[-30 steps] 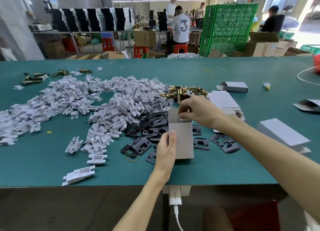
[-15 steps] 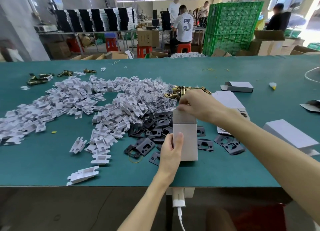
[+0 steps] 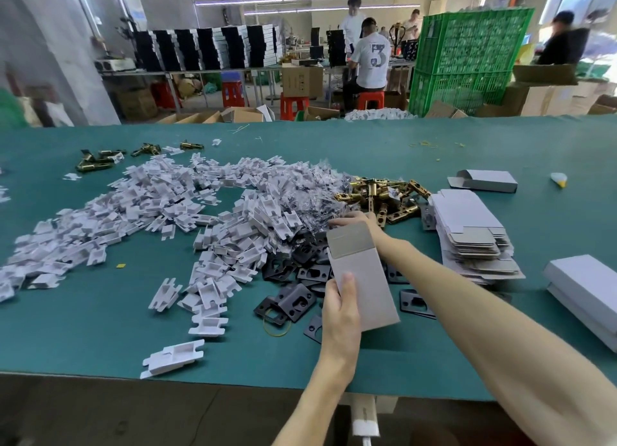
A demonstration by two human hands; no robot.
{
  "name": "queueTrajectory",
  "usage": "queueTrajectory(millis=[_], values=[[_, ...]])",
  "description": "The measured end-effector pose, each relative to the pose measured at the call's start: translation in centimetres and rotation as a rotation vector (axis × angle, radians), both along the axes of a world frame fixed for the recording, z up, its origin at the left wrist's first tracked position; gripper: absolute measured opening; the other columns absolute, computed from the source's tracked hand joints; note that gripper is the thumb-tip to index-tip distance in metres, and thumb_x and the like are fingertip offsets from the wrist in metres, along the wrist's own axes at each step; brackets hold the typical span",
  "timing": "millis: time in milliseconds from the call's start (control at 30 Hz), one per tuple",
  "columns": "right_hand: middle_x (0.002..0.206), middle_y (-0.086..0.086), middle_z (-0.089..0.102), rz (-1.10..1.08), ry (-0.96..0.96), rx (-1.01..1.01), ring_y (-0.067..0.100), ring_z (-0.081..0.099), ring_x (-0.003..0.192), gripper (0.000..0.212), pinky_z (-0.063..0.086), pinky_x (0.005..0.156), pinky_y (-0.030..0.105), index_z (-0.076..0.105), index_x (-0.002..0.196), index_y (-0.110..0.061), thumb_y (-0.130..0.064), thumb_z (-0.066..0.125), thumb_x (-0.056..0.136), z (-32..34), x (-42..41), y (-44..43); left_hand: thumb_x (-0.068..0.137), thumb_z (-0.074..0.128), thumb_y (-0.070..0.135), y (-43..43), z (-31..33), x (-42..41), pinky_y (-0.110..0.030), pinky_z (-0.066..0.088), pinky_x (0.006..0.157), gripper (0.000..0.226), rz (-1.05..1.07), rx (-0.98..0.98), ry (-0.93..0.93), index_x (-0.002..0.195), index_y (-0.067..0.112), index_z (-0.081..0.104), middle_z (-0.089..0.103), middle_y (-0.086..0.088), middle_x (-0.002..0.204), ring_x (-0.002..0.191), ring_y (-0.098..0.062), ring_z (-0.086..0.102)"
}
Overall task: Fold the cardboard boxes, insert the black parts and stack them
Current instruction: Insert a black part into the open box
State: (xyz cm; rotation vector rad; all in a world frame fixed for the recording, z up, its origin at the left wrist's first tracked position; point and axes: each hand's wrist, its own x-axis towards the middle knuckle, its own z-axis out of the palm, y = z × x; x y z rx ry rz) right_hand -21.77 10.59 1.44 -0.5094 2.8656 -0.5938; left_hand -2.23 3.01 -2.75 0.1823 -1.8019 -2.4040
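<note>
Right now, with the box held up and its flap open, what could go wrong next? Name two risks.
1. The left hand grips the cardboard box only at its lower left side; squeezing may dent it.
2. The right hand sits behind the open flap, largely hidden, so the flap may crease crookedly.

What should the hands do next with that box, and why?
Probably the right hand should let go of the box and pick up one of the black parts to slide in. The flap at the top stands open, the left hand grips the box's lower end, and the black parts lie on the table right beside it.
</note>
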Motion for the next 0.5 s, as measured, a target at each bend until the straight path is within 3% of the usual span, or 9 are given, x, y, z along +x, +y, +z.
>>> queueTrajectory(millis=[67,133,200,267,333,367,433,500], values=[[0.160,0.014,0.030,-0.025,-0.028,-0.070,0.036,0.020,0.149,0.041,0.017,0.123,0.044,0.055,0.143,-0.028,-0.027,0.058,0.102,-1.0,-0.9,-0.4,0.099,0.049,0.056,0.0,-0.1,-0.1,-0.031,0.060,0.085,0.034,0.012,0.000,0.007,0.121,0.032,0.057,0.076,0.014,0.105,0.100,-0.010,0.073],[0.151,0.009,0.039,-0.037,-0.035,-0.038,0.037,0.024,0.144,0.032,0.021,0.118,0.046,0.061,0.133,-0.028,-0.034,0.056,0.103,-0.9,-0.9,-0.8,0.101,0.048,0.054,0.0,-0.3,-0.3,-0.030,0.060,0.084,0.031,0.018,-0.003,0.007,0.121,0.032,0.057,0.075,0.014,0.104,0.099,-0.010,0.072],[0.118,0.006,0.054,-0.084,0.000,-0.008,0.035,0.035,0.132,0.015,0.030,0.101,0.046,0.060,0.090,-0.028,-0.029,0.053,0.103,-0.2,-0.4,-1.1,0.102,0.048,0.052,0.0,-0.5,-0.4,-0.029,0.060,0.083,0.030,0.016,-0.004,0.005,0.120,0.030,0.057,0.075,0.013,0.104,0.098,-0.010,0.072],[0.088,0.003,0.052,-0.085,0.057,-0.027,0.031,0.048,0.111,0.035,0.032,0.084,0.040,0.043,0.069,-0.027,-0.019,0.054,0.101,0.4,-0.2,-0.8,0.101,0.049,0.052,0.0,-0.5,-0.4,-0.030,0.060,0.083,0.032,0.012,-0.021,0.010,0.120,0.027,0.058,0.076,0.011,0.105,0.099,-0.011,0.072],[0.095,0.010,0.061,-0.104,0.080,-0.127,0.030,0.055,0.100,0.027,0.041,0.083,0.036,0.062,0.077,-0.026,-0.016,0.055,0.101,0.9,0.5,0.0,0.098,0.051,0.055,0.1,-0.5,-0.4,-0.033,0.061,0.084,0.037,0.011,-0.034,0.014,0.118,0.024,0.058,0.076,0.007,0.105,0.099,-0.013,0.072],[0.105,0.015,0.067,-0.111,0.098,-0.205,0.031,0.060,0.102,0.019,0.047,0.087,0.037,0.073,0.093,-0.015,-0.014,0.056,0.100,1.1,0.8,0.4,0.096,0.052,0.056,0.2,-0.5,-0.4,-0.034,0.061,0.085,0.039,0.009,-0.040,0.015,0.118,0.024,0.059,0.076,0.005,0.106,0.099,-0.015,0.072],[0.113,0.017,0.071,-0.144,0.178,-0.318,0.028,0.064,0.102,0.023,0.049,0.089,0.034,0.073,0.114,0.000,-0.011,0.059,0.099,1.4,1.3,1.0,0.096,0.052,0.055,0.2,-0.5,-0.3,-0.035,0.061,0.085,0.039,0.005,-0.060,0.017,0.118,0.024,0.059,0.075,0.002,0.108,0.100,-0.016,0.073],[0.105,0.012,0.073,-0.181,0.243,-0.399,0.020,0.064,0.091,0.019,0.046,0.080,0.029,0.074,0.109,-0.003,-0.012,0.063,0.097,1.9,2.1,1.6,0.097,0.052,0.054,0.3,-0.6,-0.3,-0.033,0.061,0.083,0.038,-0.003,-0.076,0.022,0.118,0.023,0.058,0.074,0.000,0.111,0.100,-0.015,0.073]])
